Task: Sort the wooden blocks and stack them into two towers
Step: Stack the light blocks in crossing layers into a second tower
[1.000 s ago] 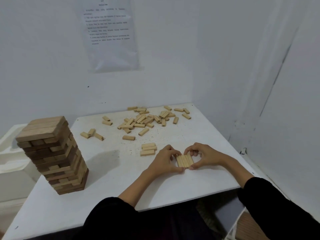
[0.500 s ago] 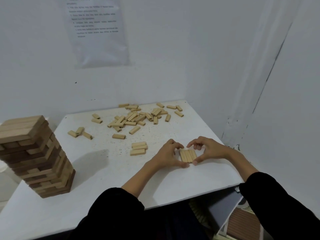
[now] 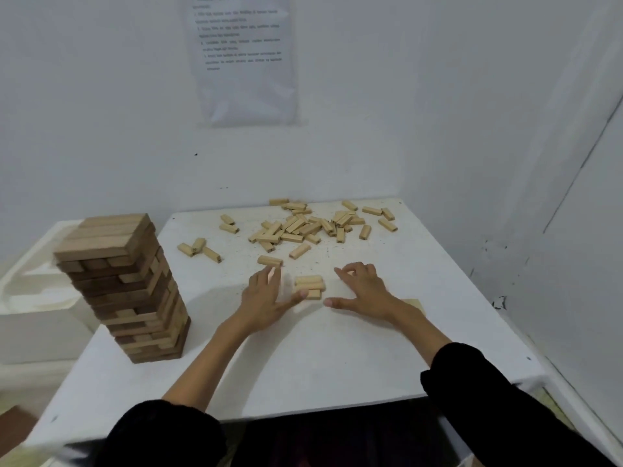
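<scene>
Eyes on the counter [image 3: 337,358]: my left hand [image 3: 264,298] and right hand [image 3: 365,291], fingers [image 3: 354,272] spread and holding nothing, flank three light blocks [image 3: 309,286] lying left-to-right; left thumb touches the near one.

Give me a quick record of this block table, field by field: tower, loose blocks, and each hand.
dark tower: stands at the left edge of the table
loose pile: light blocks scattered at the far side
three-block group: lies flat between the hands
left hand: open, thumb at the group's near block
right hand: open, holding nothing
progress: second tower not yet built
</scene>
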`<state>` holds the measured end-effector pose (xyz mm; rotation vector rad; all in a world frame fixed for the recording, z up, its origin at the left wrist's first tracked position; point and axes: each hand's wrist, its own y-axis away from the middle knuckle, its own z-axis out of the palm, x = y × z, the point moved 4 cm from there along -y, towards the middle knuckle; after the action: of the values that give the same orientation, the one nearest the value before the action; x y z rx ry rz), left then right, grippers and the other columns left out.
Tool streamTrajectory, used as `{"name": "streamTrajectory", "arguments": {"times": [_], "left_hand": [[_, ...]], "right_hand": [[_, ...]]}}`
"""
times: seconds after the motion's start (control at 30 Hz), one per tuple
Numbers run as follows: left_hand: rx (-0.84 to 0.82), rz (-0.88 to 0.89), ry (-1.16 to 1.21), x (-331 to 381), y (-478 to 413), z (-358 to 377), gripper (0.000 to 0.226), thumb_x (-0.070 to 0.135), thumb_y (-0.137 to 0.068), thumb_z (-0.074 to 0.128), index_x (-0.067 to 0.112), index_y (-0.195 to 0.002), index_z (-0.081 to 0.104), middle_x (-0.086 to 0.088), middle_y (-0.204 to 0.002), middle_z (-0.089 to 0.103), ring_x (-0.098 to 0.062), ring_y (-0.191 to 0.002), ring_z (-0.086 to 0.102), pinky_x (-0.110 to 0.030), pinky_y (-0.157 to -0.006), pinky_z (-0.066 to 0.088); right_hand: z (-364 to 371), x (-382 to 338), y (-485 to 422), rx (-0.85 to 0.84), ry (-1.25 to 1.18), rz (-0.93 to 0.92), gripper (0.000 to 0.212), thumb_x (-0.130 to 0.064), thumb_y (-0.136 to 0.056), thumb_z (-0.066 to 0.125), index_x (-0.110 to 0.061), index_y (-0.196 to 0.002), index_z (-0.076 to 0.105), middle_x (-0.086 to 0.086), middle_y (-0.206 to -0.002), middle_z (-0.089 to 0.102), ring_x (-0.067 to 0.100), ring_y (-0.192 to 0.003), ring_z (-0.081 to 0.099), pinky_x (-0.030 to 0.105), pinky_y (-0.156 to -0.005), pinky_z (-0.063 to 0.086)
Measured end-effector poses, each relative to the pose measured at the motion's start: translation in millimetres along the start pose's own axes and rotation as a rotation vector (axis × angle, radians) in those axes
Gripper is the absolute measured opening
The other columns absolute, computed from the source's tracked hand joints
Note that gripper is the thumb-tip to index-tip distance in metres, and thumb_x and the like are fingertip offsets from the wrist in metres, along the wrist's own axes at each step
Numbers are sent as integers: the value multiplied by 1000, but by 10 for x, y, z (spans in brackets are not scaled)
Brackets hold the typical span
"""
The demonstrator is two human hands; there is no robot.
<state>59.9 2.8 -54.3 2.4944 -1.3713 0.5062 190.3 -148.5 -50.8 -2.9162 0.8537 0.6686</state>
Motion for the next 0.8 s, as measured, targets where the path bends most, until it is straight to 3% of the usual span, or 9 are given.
{"name": "streamTrajectory", "arguments": {"times": [0.07,0.1,0.17,0.23,0.53,0.67,0.73,0.8], "left_hand": [[-103,-30,-115,-77,111,146,106,83,-77,18,9,-150,-3,-11,-158,-11,-26,-146,-8,-45,-117,1],[-114,-5,-142,-72,160,192,120,92,-64,2,8,-150,-8,-10,-157,-17,-24,-145,-13,-45,-117,-4],[-109,41,-157,-62,181,239,140,95,-39,-21,6,-148,-15,-9,-156,-22,-22,-144,-18,-46,-115,-9],[-100,69,-144,-72,128,247,142,93,-35,-27,6,-147,-18,-8,-155,-25,-21,-144,-19,-48,-115,-10],[-141,224,-179,47,32,311,140,93,-37,-27,5,-146,-19,-7,-154,-29,-18,-143,-22,-44,-115,-12],[-136,184,-120,35,-2,302,142,94,-37,-24,7,-148,-14,-8,-156,-23,-21,-144,-18,-45,-116,-9],[-113,169,-60,-14,-45,258,141,97,-40,-15,10,-150,-9,-7,-157,-17,-22,-145,-13,-45,-116,-6],[-68,162,2,-86,-110,194,131,98,-50,11,16,-151,-4,-3,-158,-7,-22,-144,-6,-44,-115,0]], "right_hand": [[161,-97,-44,-81,85,7,84,-63,-88,41,-17,-151,10,6,-154,7,24,-140,3,39,-112,10],[220,-136,-63,-108,114,8,84,-64,-89,37,-16,-151,6,7,-156,1,25,-142,-2,41,-113,5],[296,-194,-99,-140,164,11,85,-65,-90,31,-15,-151,0,8,-157,-9,26,-143,-9,44,-114,-2],[319,-215,-121,-164,185,19,84,-64,-91,27,-14,-150,-5,8,-157,-15,27,-143,-13,46,-114,-6],[327,-210,-138,-196,260,-16,82,-59,-94,27,-12,-149,-12,9,-156,-20,28,-143,-16,46,-115,-8],[272,-159,-177,-125,204,-26,82,-61,-92,32,-15,-150,-2,4,-157,-7,24,-143,-5,41,-114,0],[209,-129,-208,-61,124,-32,85,-63,-88,41,-20,-151,5,1,-155,7,21,-141,5,38,-112,7],[150,-120,-247,-21,66,-46,84,-60,-85,52,-25,-150,14,3,-149,18,22,-137,13,36,-109,13]]}}
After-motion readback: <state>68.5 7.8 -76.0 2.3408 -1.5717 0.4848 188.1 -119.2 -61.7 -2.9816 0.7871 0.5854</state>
